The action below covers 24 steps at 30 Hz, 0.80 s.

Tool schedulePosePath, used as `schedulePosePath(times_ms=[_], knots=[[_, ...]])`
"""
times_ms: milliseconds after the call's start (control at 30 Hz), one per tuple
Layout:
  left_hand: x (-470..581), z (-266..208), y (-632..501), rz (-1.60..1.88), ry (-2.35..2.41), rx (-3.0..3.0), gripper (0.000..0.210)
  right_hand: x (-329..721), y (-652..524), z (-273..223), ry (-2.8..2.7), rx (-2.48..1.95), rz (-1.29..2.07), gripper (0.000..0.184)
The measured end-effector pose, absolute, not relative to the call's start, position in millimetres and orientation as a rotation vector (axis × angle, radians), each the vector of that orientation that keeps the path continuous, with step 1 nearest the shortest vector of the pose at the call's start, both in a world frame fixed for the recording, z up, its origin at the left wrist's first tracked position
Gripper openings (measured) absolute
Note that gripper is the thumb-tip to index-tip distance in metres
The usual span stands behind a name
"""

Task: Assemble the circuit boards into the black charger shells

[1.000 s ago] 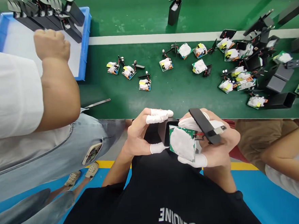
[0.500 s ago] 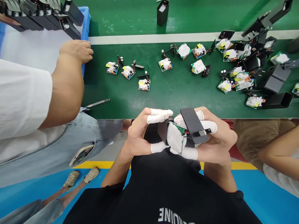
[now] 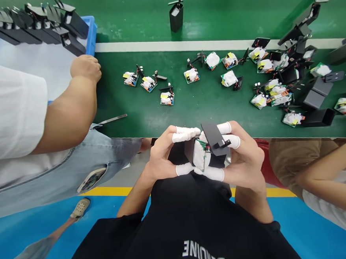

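Note:
Close in front of my body, my left hand [image 3: 163,154] grips a black plastic case [image 3: 189,150] between its fingers and thumb. White finger cots cover several fingertips on both hands. My right hand [image 3: 244,156] holds a circuit board [image 3: 201,156] coated in white filler, which sits partly inside the mouth of the case. Wired to that board is a flat black end cover [image 3: 212,136], tilted over my right fingers, with a small black plug piece on it. How deep the board reaches into the case is hidden.
Several loose circuit boards [image 3: 167,98] lie across the green table [image 3: 148,121]. More boards and black cases [image 3: 318,118] crowd its right side. One case [image 3: 176,18] stands beyond the white strip. At left, a co-worker's arm [image 3: 79,100] rests by a blue bin [image 3: 91,34] with filled cases. A metal strip [image 3: 113,119] lies nearby.
My right hand has shifted left with the board, which now sits further into the case mouth. The end cover has moved left too. The co-worker's other hand has left the bin.

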<state>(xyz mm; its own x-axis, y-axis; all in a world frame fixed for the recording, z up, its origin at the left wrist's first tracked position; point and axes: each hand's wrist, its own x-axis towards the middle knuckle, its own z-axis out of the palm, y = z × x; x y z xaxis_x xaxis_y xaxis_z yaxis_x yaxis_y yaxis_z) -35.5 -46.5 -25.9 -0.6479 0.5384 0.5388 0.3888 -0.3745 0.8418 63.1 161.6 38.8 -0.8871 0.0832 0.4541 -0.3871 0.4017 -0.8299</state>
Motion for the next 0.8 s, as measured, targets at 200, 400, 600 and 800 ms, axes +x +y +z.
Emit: schedulePosePath(times_ms=[200, 400, 600, 800], knots=[[-33.0, -29.7, -45.7, 2.234, 1.659, 1.231, 0.091, 61.0, 160.4, 42.7, -2.255, 0.286, 1.49, 0.064], [-24.4, -37.3, -34.7, 2.287, 1.539, 0.988, 0.093, 62.0, 161.6, 42.1, -2.386, 0.236, 1.071, 0.059], [-20.9, -39.3, -26.4, 2.341, 1.565, 0.928, 0.088, 73.5, 168.3, 33.0, -2.283, 0.171, 1.026, 0.065], [-23.1, -40.9, -29.0, 2.363, 1.753, 1.069, 0.083, 72.4, 163.2, 30.6, -2.264, 0.145, 1.272, 0.077]])
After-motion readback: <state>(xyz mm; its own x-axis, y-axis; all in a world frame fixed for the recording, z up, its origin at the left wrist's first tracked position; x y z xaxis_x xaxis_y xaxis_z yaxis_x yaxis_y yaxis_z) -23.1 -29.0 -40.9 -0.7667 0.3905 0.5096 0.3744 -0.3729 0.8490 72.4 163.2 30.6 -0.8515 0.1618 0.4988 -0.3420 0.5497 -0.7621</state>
